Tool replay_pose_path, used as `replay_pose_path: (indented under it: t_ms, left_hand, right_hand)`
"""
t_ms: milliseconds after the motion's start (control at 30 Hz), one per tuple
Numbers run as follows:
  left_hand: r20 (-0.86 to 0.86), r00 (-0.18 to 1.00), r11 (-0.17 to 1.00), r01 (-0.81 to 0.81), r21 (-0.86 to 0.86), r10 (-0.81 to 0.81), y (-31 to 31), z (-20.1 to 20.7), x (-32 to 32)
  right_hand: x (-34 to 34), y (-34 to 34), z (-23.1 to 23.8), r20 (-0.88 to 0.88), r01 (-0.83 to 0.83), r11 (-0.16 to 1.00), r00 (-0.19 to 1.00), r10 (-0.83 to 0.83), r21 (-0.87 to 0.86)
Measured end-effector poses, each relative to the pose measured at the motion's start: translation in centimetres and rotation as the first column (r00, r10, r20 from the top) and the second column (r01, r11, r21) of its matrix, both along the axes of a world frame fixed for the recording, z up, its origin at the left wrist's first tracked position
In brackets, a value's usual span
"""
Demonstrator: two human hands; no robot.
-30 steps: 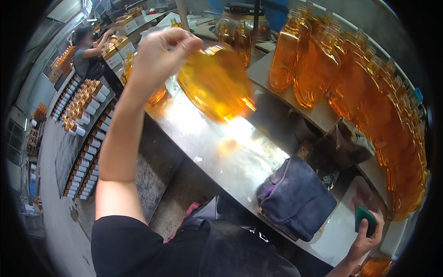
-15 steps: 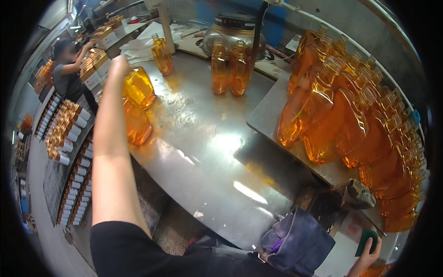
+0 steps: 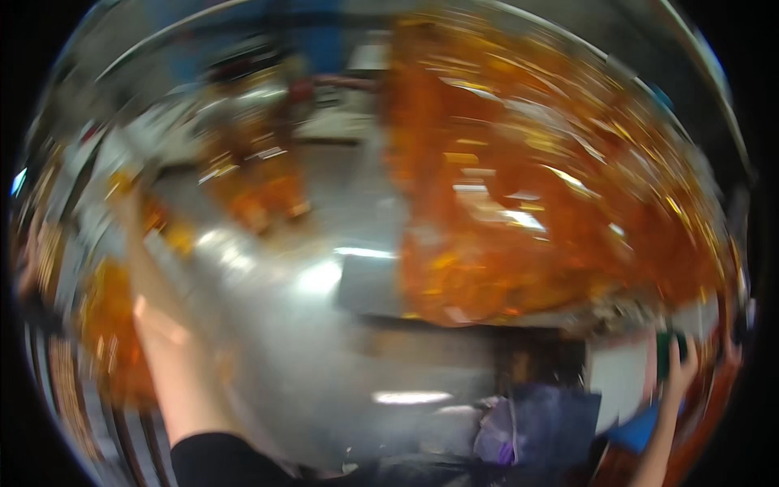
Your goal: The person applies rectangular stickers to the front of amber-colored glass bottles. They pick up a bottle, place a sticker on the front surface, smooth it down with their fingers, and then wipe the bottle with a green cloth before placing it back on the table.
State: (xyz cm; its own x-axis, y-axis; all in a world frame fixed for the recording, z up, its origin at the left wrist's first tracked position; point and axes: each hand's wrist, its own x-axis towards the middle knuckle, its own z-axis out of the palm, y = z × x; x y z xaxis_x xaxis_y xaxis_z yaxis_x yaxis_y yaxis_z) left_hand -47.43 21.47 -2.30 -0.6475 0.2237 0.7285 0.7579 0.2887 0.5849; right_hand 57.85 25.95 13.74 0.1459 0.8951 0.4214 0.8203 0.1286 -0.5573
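Note:
Everything is smeared by motion. My left hand (image 3: 126, 195) reaches to the far left end of the metal table (image 3: 284, 365), by a blurred amber glass bottle (image 3: 154, 215). Its fingers are too smeared to show whether they hold anything. Nearer along that forearm are more amber bottles (image 3: 114, 333). Low at the right, my right hand (image 3: 686, 365) is closed on a dark green pad (image 3: 667, 351), beside a white surface (image 3: 621, 377). A large group of amber bottles (image 3: 527, 187) stands crowded on the right.
Further amber bottles (image 3: 256, 183) stand at the back of the table, in front of a blurred rounded glass vessel (image 3: 243, 89). A dark purple-grey cloth-like item (image 3: 544, 430) is at the near edge. Part of a person (image 3: 32, 268) shows at the far left.
My view has swung right, so the table and bottles sit further left in it. My left hand has moved from beside the leftmost bottles to further back. The right hand still holds the green pad.

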Motion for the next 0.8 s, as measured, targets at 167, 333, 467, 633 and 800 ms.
replay_pose_path:
  t_ms: [167, 333, 467, 633, 800]
  left_hand:
    - [-0.275, 0.913, 0.845, -0.389, -0.368, 0.301, -8.0, -0.2, -7.1]
    - [-0.230, 0.924, 0.729, -0.383, -0.567, 0.307, -3.6, -0.6, 13.1]
    - [-0.218, 0.965, 0.842, -0.239, -0.484, 0.148, -8.6, 1.2, 21.3]
    - [0.545, 0.789, 0.944, 0.329, 0.013, -0.283, -17.7, 3.9, 31.0]
    - [0.535, 0.174, 0.506, 0.647, 0.570, -0.827, -18.2, 11.2, 48.7]
  right_hand:
    - [-0.7, 1.2, 0.4, -0.381, 0.005, 0.999, 0.924, -0.020, -0.039]
    - [5.9, -3.9, 1.2, -0.772, 0.031, 0.999, 0.635, -0.032, -0.016]
    - [12.2, -6.2, -2.7, -0.727, 0.116, 0.950, 0.620, -0.296, -0.288]
    - [7.6, -3.3, -9.9, -0.194, -0.142, 0.889, 0.979, 0.061, -0.436]
    - [3.0, 1.1, -12.8, 0.485, -0.163, 0.950, 0.829, 0.279, -0.267]
